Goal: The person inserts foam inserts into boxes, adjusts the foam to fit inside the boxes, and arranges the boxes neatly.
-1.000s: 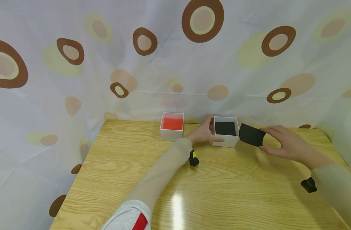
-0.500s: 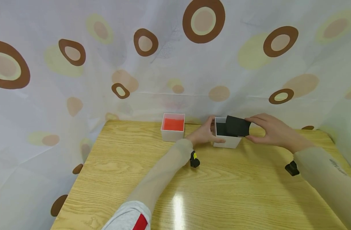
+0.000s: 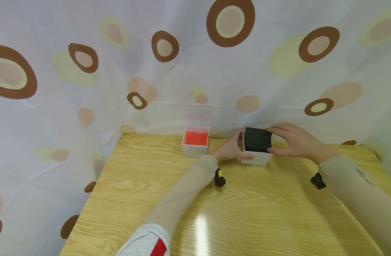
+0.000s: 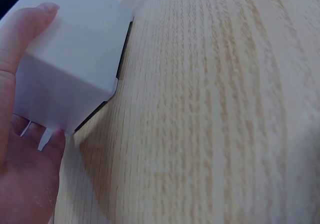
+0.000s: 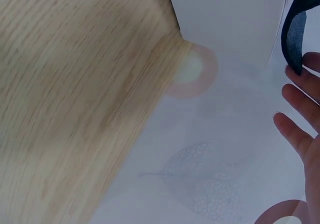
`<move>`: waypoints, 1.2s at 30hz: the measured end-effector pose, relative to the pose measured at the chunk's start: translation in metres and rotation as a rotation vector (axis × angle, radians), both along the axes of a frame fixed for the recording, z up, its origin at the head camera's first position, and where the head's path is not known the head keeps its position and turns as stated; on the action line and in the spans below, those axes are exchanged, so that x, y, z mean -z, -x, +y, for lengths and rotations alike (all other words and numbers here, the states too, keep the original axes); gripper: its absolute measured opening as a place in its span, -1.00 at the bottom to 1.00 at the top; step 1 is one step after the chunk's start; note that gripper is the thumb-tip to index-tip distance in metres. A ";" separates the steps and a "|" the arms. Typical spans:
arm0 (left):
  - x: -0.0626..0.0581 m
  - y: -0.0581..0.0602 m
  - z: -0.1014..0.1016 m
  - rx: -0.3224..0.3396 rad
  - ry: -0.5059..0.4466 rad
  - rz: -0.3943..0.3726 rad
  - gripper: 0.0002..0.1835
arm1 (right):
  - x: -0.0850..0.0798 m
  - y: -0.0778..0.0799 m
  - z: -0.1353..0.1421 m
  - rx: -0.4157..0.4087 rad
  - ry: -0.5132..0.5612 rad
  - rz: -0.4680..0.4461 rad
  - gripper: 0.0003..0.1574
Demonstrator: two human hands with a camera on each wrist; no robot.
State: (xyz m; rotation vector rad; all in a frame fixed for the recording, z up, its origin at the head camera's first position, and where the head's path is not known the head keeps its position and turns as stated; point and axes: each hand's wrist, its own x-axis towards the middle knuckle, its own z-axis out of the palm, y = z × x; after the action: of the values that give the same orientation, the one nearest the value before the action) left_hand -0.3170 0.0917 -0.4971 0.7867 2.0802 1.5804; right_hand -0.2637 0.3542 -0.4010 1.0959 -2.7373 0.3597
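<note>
My left hand (image 3: pixel 229 147) grips the left side of a white open-topped box (image 3: pixel 255 159). In the left wrist view its thumb lies on the front wall of the box (image 4: pixel 80 39), and the other fingers go round behind. My right hand (image 3: pixel 294 142) pinches the right edge of a thin, bendy black sheet (image 3: pixel 257 139) over the box's opening. The right wrist view shows this sheet (image 5: pixel 296 34) curling, its underside fuzzy like cloth, between the fingertips. What lies inside the box is hidden under it.
A second white box (image 3: pixel 195 152), with a red sheet (image 3: pixel 196 138) inside, stands to the left. Both boxes are at the back edge of the wooden table (image 3: pixel 144 170). A patterned curtain (image 3: pixel 182 85) hangs right behind them.
My right hand has brought the black sheet leftward from beside the box to over its opening, covering the black material seen inside earlier. The left hand has kept its grip on the box.
</note>
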 end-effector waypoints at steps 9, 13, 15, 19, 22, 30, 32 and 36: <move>-0.003 0.000 0.001 0.002 0.018 0.016 0.15 | 0.005 0.009 0.000 -0.093 -0.005 0.062 -0.31; -0.004 0.000 0.001 0.005 0.002 0.017 0.12 | 0.008 0.009 -0.001 -0.097 -0.009 0.047 -0.35; -0.004 0.000 0.002 0.006 -0.012 0.013 0.12 | 0.010 0.009 -0.001 -0.102 -0.011 0.047 -0.37; -0.002 0.000 0.002 0.016 -0.046 -0.004 0.12 | 0.016 0.009 -0.001 -0.106 -0.023 0.050 -0.44; -0.001 0.000 0.002 0.021 -0.060 -0.010 0.10 | 0.019 0.008 -0.002 -0.083 -0.039 0.026 -0.47; -0.001 0.000 0.001 0.015 -0.046 -0.002 0.07 | 0.022 0.009 -0.011 -0.066 -0.040 0.030 -0.37; -0.002 -0.001 0.001 0.011 -0.036 -0.001 0.06 | 0.023 0.009 -0.015 -0.077 -0.044 0.058 -0.35; -0.004 -0.003 0.000 0.013 -0.034 -0.001 0.04 | 0.025 0.007 -0.021 -0.067 -0.067 0.073 -0.32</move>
State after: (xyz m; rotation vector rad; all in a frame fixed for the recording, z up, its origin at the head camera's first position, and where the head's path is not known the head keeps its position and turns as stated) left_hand -0.3140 0.0921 -0.4931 0.8099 2.0478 1.6132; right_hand -0.2709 0.3331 -0.4261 1.1954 -2.6715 0.2329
